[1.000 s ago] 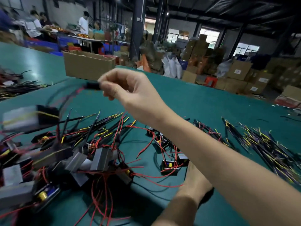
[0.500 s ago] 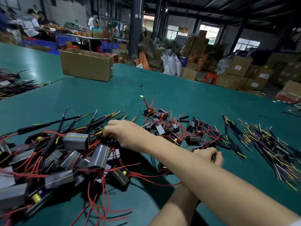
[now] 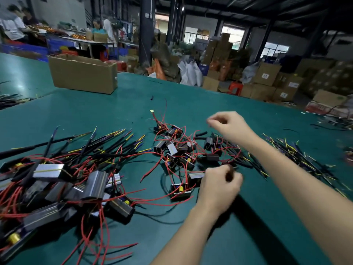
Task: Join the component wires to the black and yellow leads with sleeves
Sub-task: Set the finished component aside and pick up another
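Note:
In the middle of the green table [image 3: 114,111] lies a heap of small black components [image 3: 177,148] trailing red wires. Black and yellow leads [image 3: 298,155] are strewn to the right of it. My left hand [image 3: 219,186] is low at the heap's near edge, its fingers curled round a small dark piece [image 3: 228,174]. My right hand [image 3: 229,125] hovers above the heap's far right side. It is blurred, with fingertips drawn together, and anything between them is too thin to see. Two short black sleeves [image 3: 200,133] lie just beneath it.
A larger pile of silver-wrapped units [image 3: 63,186] with red wires and sleeved black and yellow leads fills the near left. An open cardboard box [image 3: 82,75] stands at the far left of the table. Behind are stacked cartons and people at other benches.
My right hand left the big pile on the left, swung right and rose over the middle heap. My left hand moved forward to the heap's near edge and closed on a dark piece.

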`<move>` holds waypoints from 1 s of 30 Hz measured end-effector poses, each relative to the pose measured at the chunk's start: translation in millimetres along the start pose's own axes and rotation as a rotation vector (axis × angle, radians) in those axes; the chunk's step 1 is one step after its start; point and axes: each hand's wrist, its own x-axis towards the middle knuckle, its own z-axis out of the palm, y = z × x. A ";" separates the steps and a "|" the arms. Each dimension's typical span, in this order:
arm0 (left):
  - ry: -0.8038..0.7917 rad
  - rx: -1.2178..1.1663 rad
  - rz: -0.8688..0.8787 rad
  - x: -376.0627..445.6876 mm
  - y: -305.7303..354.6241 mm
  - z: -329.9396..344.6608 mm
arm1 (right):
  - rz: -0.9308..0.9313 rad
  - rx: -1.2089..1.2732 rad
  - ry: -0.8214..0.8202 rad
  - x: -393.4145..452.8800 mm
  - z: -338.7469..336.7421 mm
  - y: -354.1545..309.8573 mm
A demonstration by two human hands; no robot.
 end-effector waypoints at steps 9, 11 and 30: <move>0.068 -0.014 0.028 0.6 2.9 -5.5 | 0.623 -0.102 0.014 -40.3 -21.0 76.9; 0.069 -0.029 0.025 -0.1 3.4 -7.1 | 0.674 -0.115 -0.039 -44.7 -14.7 81.6; 0.061 0.506 -0.003 3.0 -7.7 -5.9 | 0.163 0.774 0.457 -62.5 -56.2 68.6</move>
